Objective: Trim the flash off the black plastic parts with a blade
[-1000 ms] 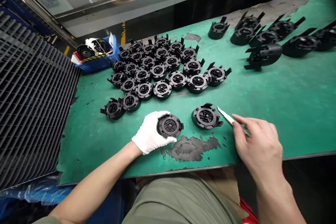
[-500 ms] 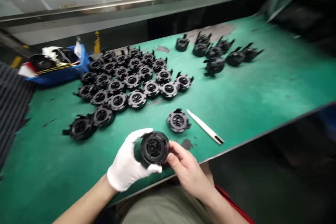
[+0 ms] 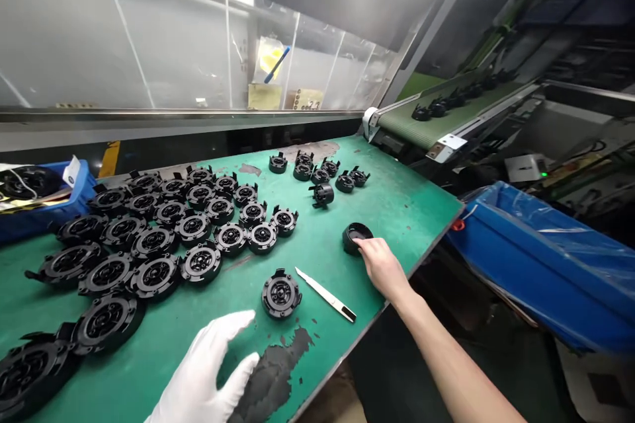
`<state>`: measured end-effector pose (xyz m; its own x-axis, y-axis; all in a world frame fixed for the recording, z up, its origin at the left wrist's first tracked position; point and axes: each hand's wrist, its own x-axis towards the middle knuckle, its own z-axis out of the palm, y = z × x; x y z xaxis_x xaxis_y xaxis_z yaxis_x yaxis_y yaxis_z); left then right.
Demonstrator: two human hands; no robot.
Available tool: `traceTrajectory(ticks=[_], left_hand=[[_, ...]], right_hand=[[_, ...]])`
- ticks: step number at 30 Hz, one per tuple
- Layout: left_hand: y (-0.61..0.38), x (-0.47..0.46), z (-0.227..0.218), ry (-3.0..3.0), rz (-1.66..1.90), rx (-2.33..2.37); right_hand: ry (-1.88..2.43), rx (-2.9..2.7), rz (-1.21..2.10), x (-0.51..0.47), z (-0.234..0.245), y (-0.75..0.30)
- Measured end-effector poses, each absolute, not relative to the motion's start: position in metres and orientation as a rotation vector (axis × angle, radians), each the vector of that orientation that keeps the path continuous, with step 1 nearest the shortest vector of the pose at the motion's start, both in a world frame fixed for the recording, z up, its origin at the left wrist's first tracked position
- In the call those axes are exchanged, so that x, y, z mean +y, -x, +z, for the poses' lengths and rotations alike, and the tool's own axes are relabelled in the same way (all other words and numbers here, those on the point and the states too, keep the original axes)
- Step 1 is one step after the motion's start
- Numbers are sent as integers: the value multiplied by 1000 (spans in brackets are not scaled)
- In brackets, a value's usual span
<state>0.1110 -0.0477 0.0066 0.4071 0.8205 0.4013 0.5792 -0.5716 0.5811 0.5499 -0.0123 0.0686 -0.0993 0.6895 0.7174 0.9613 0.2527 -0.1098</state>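
Note:
My left hand (image 3: 208,373), in a white glove, hovers low over the green mat (image 3: 397,201) near the front edge, fingers spread and holding nothing. My bare right hand (image 3: 383,266) reaches to the right part of the mat, and its fingertips grip a black round part (image 3: 356,235) that rests on the mat. A single black round part (image 3: 281,294) lies between the two hands. Just right of it is a slim white blade tool (image 3: 325,293).
Several black round parts (image 3: 193,228) lie in rows across the left of the mat, and a smaller group (image 3: 322,175) sits at the back. A blue bin (image 3: 44,211) stands at far left. A conveyor (image 3: 436,122) carries parts behind the table. A blue-lined container (image 3: 540,251) is on the right.
The part went from my gloved left hand to my right hand, which carried it to the right side of the mat. My left hand opened. My view swung right.

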Motion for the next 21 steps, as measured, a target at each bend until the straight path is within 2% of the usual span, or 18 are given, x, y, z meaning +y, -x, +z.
traceTrajectory(ticks=[4, 7, 10, 16, 21], left_hand=[[-91, -49, -3, -2292, 920, 1254], [-83, -50, -6, -2239, 890, 1337], [-81, -51, -2, -2220, 899, 1340], [-81, -52, 5, -2246, 867, 1260], [-96, -58, 12, -2115, 747, 1273]], right_hand=[[1554, -1938, -439, -8, 85, -553], [1592, -1780, -544, -21, 101, -562], [1639, -1564, -584, -29, 93, -565], [1666, -1621, -191, -21, 41, -560], [1644, -1386, 84, -41, 41, -516]])
